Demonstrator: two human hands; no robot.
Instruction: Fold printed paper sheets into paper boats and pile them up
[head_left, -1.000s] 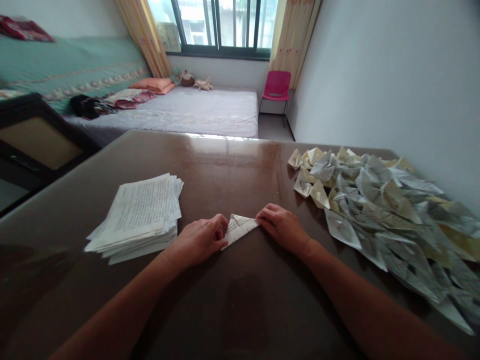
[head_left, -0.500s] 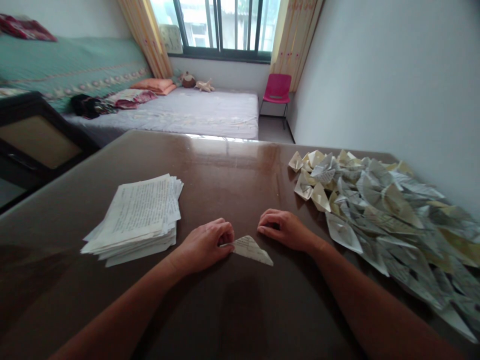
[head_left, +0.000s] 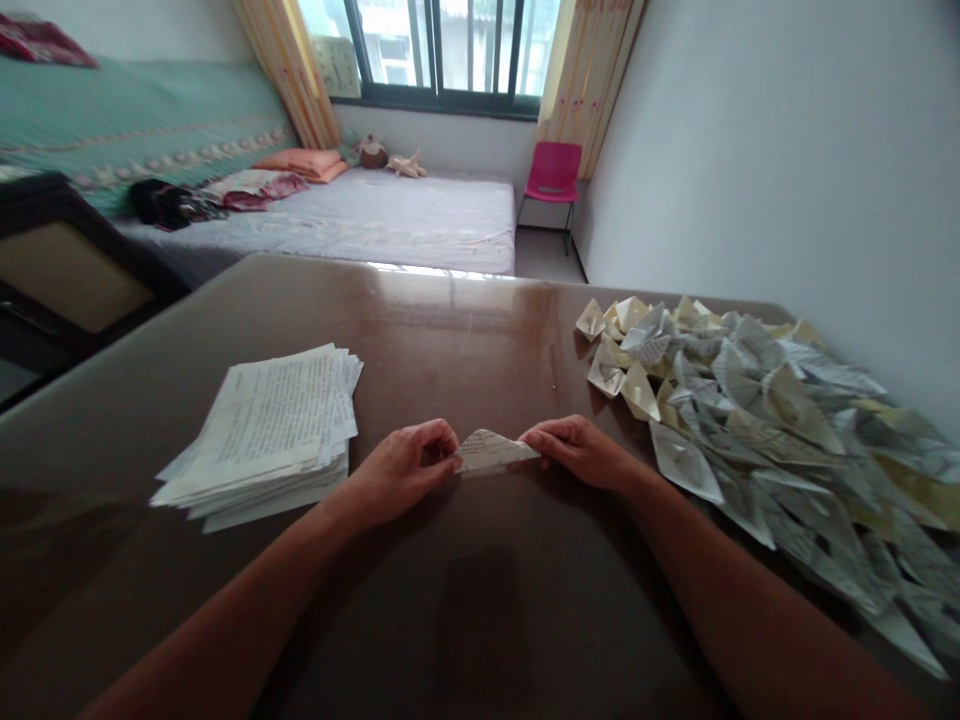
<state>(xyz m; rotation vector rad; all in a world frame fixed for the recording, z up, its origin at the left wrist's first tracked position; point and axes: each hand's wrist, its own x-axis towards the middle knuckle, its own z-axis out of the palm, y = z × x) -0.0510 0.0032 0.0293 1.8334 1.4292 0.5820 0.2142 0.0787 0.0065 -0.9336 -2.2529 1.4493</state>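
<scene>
A small folded piece of printed paper (head_left: 491,451), roughly triangular with its peak upward, is stretched between my two hands over the brown table. My left hand (head_left: 411,460) pinches its left corner between thumb and fingers. At the opposite corner, my right hand (head_left: 576,450) is closed on the paper, its fingertips partly hidden behind it. Left of my left hand lies a stack of printed sheets (head_left: 270,420). A large heap of folded paper boats (head_left: 750,400) covers the table's right side, beyond my right forearm.
The glossy brown table (head_left: 450,340) reaches toward a bed (head_left: 420,220) under the window. A pink chair (head_left: 555,172) stands by the right wall. At the left, a dark-framed chair (head_left: 75,270) is close to the table's edge.
My right hand has taken hold of the paper's right corner. The paper has been raised and levelled between both hands; before, only my left hand held it and its right end slanted down.
</scene>
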